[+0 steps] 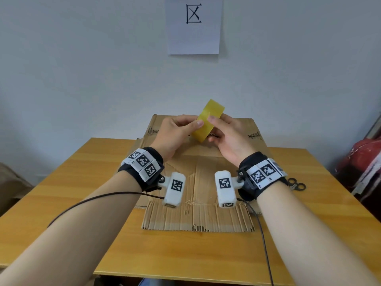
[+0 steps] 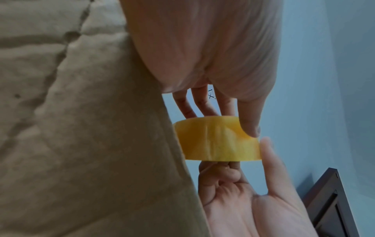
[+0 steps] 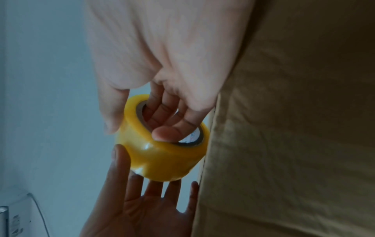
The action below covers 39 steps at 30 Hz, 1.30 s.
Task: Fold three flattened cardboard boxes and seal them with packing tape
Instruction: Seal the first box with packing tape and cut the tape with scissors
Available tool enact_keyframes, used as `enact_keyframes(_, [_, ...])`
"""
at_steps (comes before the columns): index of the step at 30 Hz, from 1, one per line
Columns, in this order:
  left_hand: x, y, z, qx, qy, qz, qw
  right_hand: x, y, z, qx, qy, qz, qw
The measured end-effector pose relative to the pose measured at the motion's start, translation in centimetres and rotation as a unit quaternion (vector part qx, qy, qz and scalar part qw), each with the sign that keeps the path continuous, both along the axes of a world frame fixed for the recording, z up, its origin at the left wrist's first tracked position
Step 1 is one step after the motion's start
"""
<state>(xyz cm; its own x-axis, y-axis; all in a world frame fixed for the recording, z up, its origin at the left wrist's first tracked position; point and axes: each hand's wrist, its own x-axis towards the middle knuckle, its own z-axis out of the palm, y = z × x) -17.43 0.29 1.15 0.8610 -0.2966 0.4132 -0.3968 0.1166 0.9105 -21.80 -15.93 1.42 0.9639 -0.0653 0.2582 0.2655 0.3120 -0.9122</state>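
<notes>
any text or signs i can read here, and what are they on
"区": one large black character on the white sheet of paper taped to the wall.
Wrist bands: black-and-white square code markers; tiny lettering beside them is too small to read.
Tape roll: a printed label inside the core, too blurred to read.
Cardboard: a printed strip at its left edge, unreadable.

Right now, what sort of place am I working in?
Probably a plain office or test room set up as a packing station: a wooden table against a bare wall, flattened cardboard on it, and a printed sign taped above.
</notes>
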Motion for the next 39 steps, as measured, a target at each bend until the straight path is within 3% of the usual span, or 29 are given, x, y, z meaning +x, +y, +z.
enact_keyframes(6, [-0.1,0.1,0.1,0.008,0.008,0.008,1.0,0.2,0.2,-0.2,-0.041,-0.009,-0.004,0.999])
enact_keyframes(10, [-0.2,0.0,0.2,0.025,0.013,0.005,1.0,0.2,0.2,0.1,-0.004,0.018,-0.003,1.0])
enact_keyframes(21, [-0.3,0.1,0.3,0.022,0.015,0.027,0.999,0.2,0.2,-0.1,-0.028,-0.002,0.001,1.0])
enact_keyframes(27, [-0.8,0.1,0.5,0.019,0.014,0.041,0.999,-0.3,0.6,0.4,-0.09,0.017,0.01,0.996])
enact_keyframes(32, [-1.2,0.0,1.1,-0.02,0.022,0.08,0.996,-1.2,1.4,2.3,-0.155,0.035,-0.024,0.987])
enact_keyframes(39, [-1.7,0.8,3.1,-0.08,0.054,0.085,0.992,-2.8,1.6,6.0,-0.096,-0.023,-0.058,0.993])
